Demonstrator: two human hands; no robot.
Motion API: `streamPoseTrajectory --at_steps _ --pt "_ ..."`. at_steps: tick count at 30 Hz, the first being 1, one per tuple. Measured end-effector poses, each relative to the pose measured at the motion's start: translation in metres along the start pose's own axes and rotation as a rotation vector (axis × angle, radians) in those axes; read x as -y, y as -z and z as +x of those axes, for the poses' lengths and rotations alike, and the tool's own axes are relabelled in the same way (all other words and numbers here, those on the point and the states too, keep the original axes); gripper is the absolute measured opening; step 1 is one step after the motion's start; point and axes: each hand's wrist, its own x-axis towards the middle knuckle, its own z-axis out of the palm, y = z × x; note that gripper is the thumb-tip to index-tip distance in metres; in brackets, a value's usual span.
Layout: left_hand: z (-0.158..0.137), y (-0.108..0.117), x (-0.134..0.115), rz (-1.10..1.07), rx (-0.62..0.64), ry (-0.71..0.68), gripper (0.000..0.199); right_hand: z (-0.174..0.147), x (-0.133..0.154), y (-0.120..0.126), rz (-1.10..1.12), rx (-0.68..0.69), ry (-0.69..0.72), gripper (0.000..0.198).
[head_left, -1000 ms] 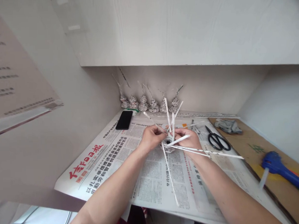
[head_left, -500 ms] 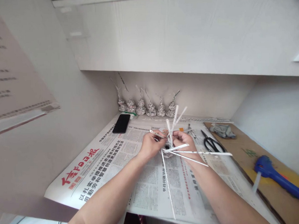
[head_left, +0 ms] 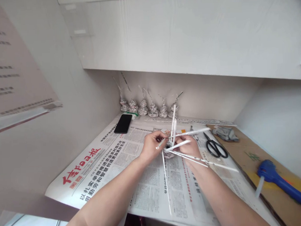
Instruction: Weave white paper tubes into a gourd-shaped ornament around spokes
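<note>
Between my hands is a small woven piece of rolled newspaper, with several white paper sticks fanning out of it upward, to the right and toward me. My left hand is closed on its left side, thumb and finger pinching a paper stick. My right hand curls round the far right side, its fingers partly hidden behind the sticks. One long thin stick hangs down over the newspaper, and others cross my right wrist.
Newspaper sheets cover the table. Several gourd-shaped paper weavings line the back wall, near a black phone. To the right lie black scissors, a grey cloth and a blue glue gun on cardboard. A white cabinet overhangs the back.
One upper stick has swung down to the right and now lies nearly level above my right hand. The long right-hand stick has tilted lower. My hands stay around the woven piece.
</note>
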Motion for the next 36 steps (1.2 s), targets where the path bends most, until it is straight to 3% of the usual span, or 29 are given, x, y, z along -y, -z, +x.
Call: streamPoseTrajectory --at_steps 6,10,18,26,36 --pt "0.002 0.001 0.001 0.027 -0.018 -0.013 0.009 -0.008 0.010 -0.007 0.160 -0.065 -0.079 0.029" --pt "0.005 0.007 0.000 -0.002 0.054 0.007 0.010 -0.010 0.008 -0.010 0.142 -0.091 -0.073 0.026" --pt "0.009 0.020 -0.007 -0.231 0.173 0.260 0.029 -0.016 0.009 -0.014 0.102 -0.112 -0.051 0.023" --pt "0.008 0.017 -0.009 -0.302 0.182 0.428 0.017 -0.018 0.009 -0.015 0.055 -0.113 -0.039 0.019" --pt "0.006 0.013 -0.001 -0.240 0.168 0.263 0.025 -0.020 0.007 -0.017 0.050 -0.066 0.011 0.019"
